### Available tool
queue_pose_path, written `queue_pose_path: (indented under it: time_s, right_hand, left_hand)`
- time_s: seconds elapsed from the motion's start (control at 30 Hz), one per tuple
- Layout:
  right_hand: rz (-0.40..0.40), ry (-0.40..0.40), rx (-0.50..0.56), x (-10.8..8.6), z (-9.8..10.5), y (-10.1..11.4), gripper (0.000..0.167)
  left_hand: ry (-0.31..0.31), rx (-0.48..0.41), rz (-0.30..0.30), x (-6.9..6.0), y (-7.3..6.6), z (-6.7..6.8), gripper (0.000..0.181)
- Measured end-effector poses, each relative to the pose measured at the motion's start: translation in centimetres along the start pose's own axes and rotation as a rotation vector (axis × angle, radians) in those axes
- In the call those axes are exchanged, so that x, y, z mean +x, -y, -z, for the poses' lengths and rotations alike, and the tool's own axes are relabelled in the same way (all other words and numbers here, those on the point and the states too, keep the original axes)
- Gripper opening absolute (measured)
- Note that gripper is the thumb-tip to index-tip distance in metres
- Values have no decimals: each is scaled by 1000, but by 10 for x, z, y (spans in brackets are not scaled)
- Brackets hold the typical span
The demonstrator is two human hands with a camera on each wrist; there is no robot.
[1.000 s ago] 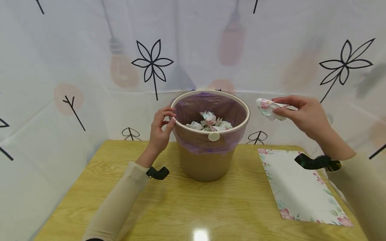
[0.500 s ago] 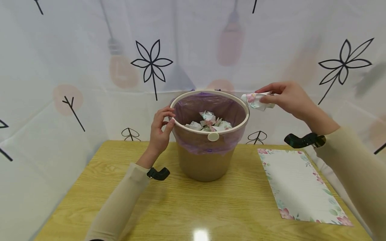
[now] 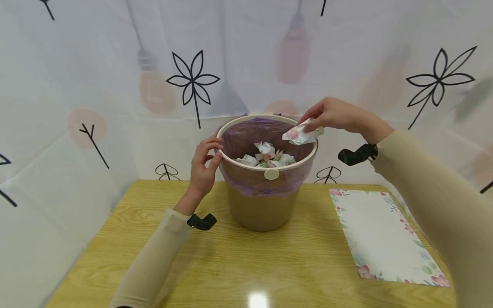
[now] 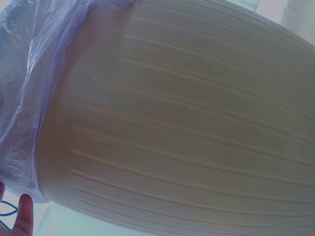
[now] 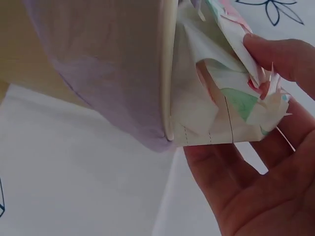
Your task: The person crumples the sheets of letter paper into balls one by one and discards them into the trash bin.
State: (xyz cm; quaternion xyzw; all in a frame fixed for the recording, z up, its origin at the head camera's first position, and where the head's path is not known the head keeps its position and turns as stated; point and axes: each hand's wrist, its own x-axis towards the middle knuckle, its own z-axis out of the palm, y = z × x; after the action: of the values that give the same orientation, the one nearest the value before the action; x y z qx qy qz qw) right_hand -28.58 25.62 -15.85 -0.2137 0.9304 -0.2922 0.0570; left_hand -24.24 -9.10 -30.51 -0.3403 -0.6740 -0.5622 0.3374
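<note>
A brown trash can [image 3: 263, 209] with a cream rim stands on the wooden table, lined with a translucent purple bag [image 3: 246, 184]. Several crumpled floral papers [image 3: 265, 149] lie inside. My left hand [image 3: 204, 167] holds the can's left rim, fingertips over the edge. In the left wrist view its thumb [image 4: 23, 216] shows beside the liner, with most of the hand out of frame. My right hand [image 3: 335, 114] pinches a crumpled floral sheet of paper [image 3: 302, 133] between thumb and fingers, over the right part of the can's opening. Its folds and printed lines show in the right wrist view.
A flat sheet of floral-bordered paper [image 3: 385, 235] lies on the table's right side. The wooden table [image 3: 239, 265] extends in front of the can. A patterned cloth [image 3: 250, 55] hangs behind and at the sides.
My right hand has carried the crumpled paper leftward, from beside the can to over its opening. The left hand stays at the rim.
</note>
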Motion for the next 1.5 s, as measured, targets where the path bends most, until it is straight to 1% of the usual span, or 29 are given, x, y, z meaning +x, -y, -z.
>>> queue_pose_path:
  time_s: [0.2, 0.33, 0.43, 0.57, 0.73, 0.87, 1.0, 1.27, 1.4, 1.5]
  right_hand:
    - [-20, 138, -16, 19, 1, 8, 35]
    - [-44, 260, 3, 30, 0, 16, 34]
    - [-65, 317, 14, 39, -2, 22, 33]
    - [-73, 334, 27, 50, -7, 31, 31]
    - [-45, 359, 73, 61, -15, 40, 31]
    - [-14, 355, 97, 64, -19, 43, 32]
    - [10, 350, 123, 65, -20, 44, 32]
    - [36, 332, 140, 57, -17, 38, 29]
    - [56, 325, 164, 50, -14, 33, 29]
    - [68, 301, 167, 42, -10, 28, 29]
  left_hand:
    - [4, -4, -2, 2, -1, -1, 18]
    - [-8, -3, -11, 1, -1, -2, 18]
    - [-20, -8, -11, 0, 0, -3, 18]
    - [-24, -9, -2, -2, 1, -3, 18]
    - [-29, -8, 3, -3, 2, -3, 18]
    - [-32, -9, -5, -2, 1, -4, 18]
    - [-29, -8, -10, -2, 1, -4, 18]
    - [-24, -6, -7, -3, 2, -4, 19]
    - [-31, -7, -18, -3, 2, -4, 19]
    - [-28, -12, -18, -3, 1, -3, 19]
